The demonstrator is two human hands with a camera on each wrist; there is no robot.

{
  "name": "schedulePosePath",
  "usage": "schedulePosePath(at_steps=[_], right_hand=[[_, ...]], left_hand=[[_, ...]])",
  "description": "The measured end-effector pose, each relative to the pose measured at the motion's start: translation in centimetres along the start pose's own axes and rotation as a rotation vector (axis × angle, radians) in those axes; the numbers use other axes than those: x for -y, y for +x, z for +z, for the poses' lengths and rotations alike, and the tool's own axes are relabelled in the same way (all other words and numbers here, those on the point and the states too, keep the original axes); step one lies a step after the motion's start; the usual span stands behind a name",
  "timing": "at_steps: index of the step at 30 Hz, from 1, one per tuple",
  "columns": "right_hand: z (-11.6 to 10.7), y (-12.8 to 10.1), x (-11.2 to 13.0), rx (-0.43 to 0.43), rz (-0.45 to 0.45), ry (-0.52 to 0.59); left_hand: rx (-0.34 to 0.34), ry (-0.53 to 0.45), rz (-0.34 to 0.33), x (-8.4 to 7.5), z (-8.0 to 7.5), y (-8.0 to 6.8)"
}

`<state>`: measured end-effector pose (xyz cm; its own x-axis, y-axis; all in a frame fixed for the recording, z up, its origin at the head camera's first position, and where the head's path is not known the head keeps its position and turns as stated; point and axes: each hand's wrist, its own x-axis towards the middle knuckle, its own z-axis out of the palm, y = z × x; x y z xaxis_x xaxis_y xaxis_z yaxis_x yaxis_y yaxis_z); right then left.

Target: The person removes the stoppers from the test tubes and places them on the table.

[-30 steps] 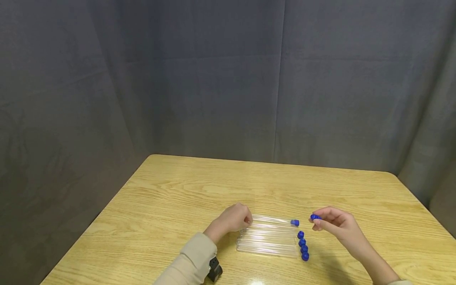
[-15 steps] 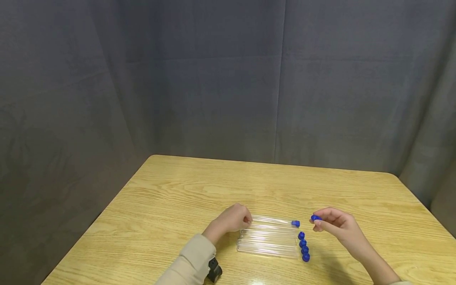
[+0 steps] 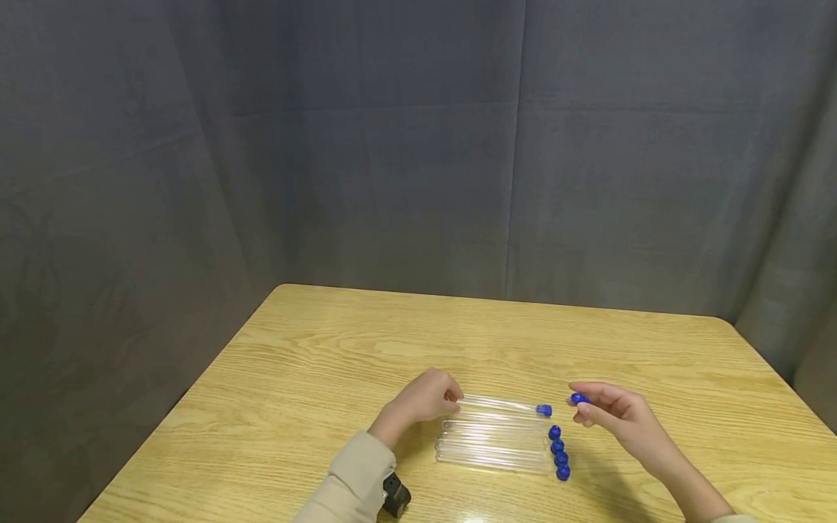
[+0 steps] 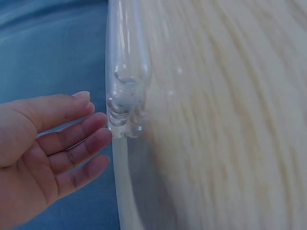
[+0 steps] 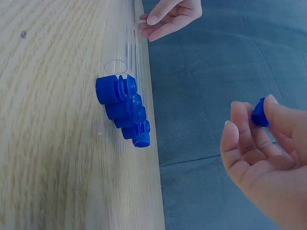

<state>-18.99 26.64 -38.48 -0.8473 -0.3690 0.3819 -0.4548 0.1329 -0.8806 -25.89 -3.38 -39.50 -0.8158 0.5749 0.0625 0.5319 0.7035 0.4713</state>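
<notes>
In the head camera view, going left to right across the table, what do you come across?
Left hand → clear tubes → column of blue caps → loose blue cap pinched by the right hand.

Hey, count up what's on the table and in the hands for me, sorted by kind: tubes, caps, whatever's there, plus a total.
Clear test tubes: 5 as far as I can tell, lying side by side; they overlap, so the count is uncertain.
Blue caps: 6; 1 on the far tube, 4 in a row, 1 in the right hand.
Total: 11.
</notes>
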Motion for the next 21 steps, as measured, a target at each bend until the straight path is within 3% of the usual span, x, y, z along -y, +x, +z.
schedulePosePath(at_steps=[6,21], right_hand=[[-0.1,0.3,-0.5,0.017,-0.005,-0.023],[-0.5,1.2,-1.7,0.031,0.209,-0.143]], left_hand=[[-0.012,-0.038,-0.003,0.0,-0.2,-0.2],[-0.033,-0.110,0.001,0.7,-0.4,-0.5]])
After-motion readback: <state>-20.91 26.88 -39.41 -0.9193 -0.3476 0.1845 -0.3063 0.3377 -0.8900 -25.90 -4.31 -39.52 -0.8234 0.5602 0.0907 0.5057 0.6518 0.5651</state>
